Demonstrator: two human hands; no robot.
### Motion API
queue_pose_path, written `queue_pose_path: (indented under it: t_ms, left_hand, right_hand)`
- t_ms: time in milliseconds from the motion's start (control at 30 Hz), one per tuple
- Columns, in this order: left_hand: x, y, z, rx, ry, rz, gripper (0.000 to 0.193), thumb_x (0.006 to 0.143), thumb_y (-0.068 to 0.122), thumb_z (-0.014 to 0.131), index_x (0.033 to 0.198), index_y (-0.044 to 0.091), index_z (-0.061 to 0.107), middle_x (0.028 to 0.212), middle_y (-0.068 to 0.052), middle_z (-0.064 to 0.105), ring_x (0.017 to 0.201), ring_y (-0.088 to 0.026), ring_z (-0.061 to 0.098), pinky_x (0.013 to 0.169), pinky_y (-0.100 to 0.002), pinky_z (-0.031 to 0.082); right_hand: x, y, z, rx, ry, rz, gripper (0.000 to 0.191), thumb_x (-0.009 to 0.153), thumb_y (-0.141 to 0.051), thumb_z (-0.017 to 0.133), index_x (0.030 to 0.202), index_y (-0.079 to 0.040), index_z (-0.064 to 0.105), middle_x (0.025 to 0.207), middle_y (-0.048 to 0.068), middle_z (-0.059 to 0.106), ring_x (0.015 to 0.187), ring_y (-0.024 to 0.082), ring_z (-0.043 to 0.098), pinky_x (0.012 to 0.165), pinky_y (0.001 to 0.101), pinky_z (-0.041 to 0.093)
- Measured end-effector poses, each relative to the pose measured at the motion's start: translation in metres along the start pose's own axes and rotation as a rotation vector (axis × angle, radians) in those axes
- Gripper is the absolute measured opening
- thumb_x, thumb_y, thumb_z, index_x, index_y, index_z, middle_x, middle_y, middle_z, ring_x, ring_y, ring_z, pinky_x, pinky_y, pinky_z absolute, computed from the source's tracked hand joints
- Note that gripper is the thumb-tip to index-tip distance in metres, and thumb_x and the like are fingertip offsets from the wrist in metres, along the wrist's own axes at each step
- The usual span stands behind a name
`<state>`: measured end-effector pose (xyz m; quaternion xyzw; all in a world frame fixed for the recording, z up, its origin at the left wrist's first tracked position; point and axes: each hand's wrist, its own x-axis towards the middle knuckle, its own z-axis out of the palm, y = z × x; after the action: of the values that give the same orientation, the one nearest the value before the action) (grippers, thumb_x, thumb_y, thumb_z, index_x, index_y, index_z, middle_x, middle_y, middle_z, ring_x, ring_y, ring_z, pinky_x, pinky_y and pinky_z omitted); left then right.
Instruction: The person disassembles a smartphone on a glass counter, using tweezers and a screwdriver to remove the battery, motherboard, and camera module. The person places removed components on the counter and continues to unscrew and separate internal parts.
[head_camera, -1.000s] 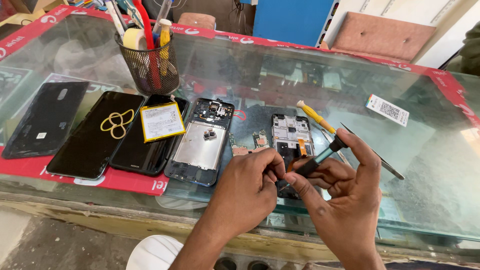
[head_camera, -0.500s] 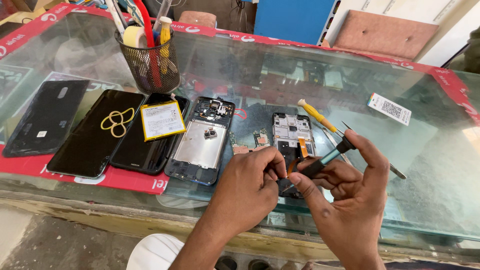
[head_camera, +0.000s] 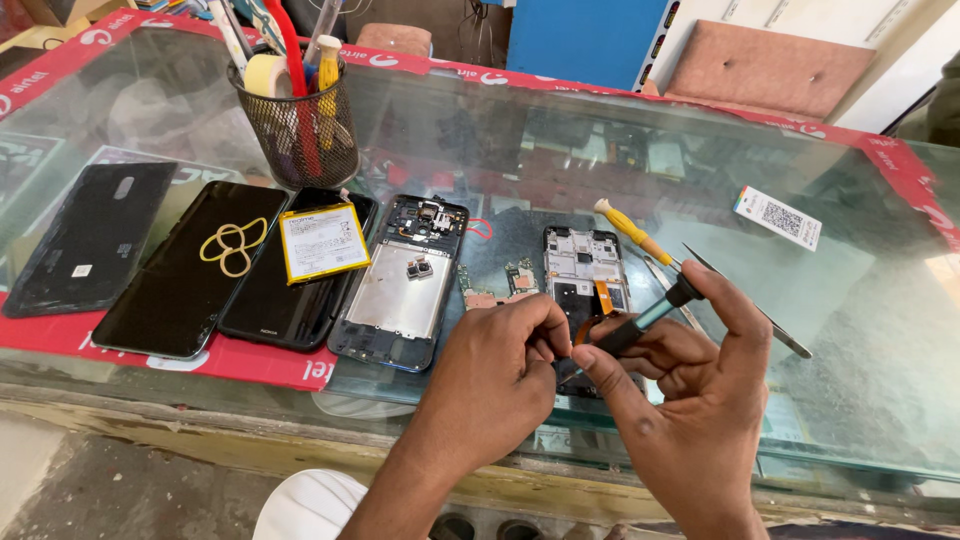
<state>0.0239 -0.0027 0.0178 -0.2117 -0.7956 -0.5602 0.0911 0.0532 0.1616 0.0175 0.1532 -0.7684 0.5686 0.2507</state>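
My right hand grips a small screwdriver with a teal and black handle, its tip pointing down-left toward my left fingers. My left hand pinches something tiny at the tip; what it is stays hidden. Both hands hover over the near end of an opened phone frame with an orange ribbon cable. To its left lies another opened phone frame with loose camera parts, and small circuit boards sit between the two.
A wire mesh cup of tools stands at back left. A black back cover, two dark phones with yellow rubber bands and a battery lie left. A yellow-handled screwdriver, tweezers and a white label lie right.
Both hands stay together at the near end of the phone frame; the screwdriver handle has shifted slightly. Nothing on the glass has moved.
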Motion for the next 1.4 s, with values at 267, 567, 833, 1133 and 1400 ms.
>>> queue_pose_path:
  t_ms: [267,567,833,1133,1400]
  left_hand:
    - [0.0,-0.001,0.0,0.014,0.015,0.013,0.013,0.078,-0.006,0.052,0.086,0.0,0.061,0.077,-0.014,0.067,0.069,-0.029,0.067,0.064,-0.04,0.052]
    - [0.001,-0.001,0.001,0.066,0.009,0.004,0.012,0.078,-0.006,0.052,0.084,0.001,0.061,0.075,-0.013,0.068,0.07,-0.029,0.067,0.063,-0.041,0.05]
    - [0.002,-0.001,0.002,0.072,0.012,0.035,0.014,0.077,-0.006,0.051,0.083,0.001,0.061,0.075,-0.013,0.068,0.071,-0.03,0.067,0.066,-0.043,0.05]
    - [0.002,-0.007,0.003,0.101,0.025,0.161,0.003,0.077,-0.001,0.06,0.08,-0.001,0.061,0.075,-0.018,0.067,0.071,-0.038,0.064,0.063,-0.046,0.049]
    - [0.003,-0.012,0.002,0.037,-0.049,0.001,0.01,0.083,0.003,0.058,0.075,-0.002,0.062,0.073,-0.019,0.069,0.068,-0.036,0.068,0.062,-0.044,0.051]
  right_hand:
    - [0.014,-0.018,-0.011,-0.253,-0.078,-0.166,0.064,0.08,-0.003,0.085,0.132,-0.001,0.047,0.1,0.013,0.075,0.092,0.015,0.076,0.081,0.0284,0.064]
    - [0.071,-0.075,-0.034,-0.828,-0.541,0.175,0.026,0.08,-0.021,0.083,0.099,-0.013,0.067,0.075,0.005,0.075,0.073,0.019,0.076,0.065,0.0369,0.058]
    - [0.095,-0.117,0.003,-1.501,-1.14,0.15,0.015,0.088,-0.021,0.063,0.079,-0.016,0.074,0.079,0.01,0.072,0.077,0.032,0.067,0.074,0.0462,0.055]
    - [0.105,-0.116,0.027,-1.382,-1.223,-0.134,0.012,0.074,-0.017,0.07,0.082,-0.012,0.075,0.084,0.011,0.072,0.084,0.033,0.071,0.075,0.0466,0.058]
    - [0.107,-0.104,0.027,-1.186,-1.246,-0.263,0.019,0.06,-0.008,0.069,0.074,-0.015,0.08,0.081,0.013,0.072,0.08,0.037,0.07,0.072,0.0499,0.057]
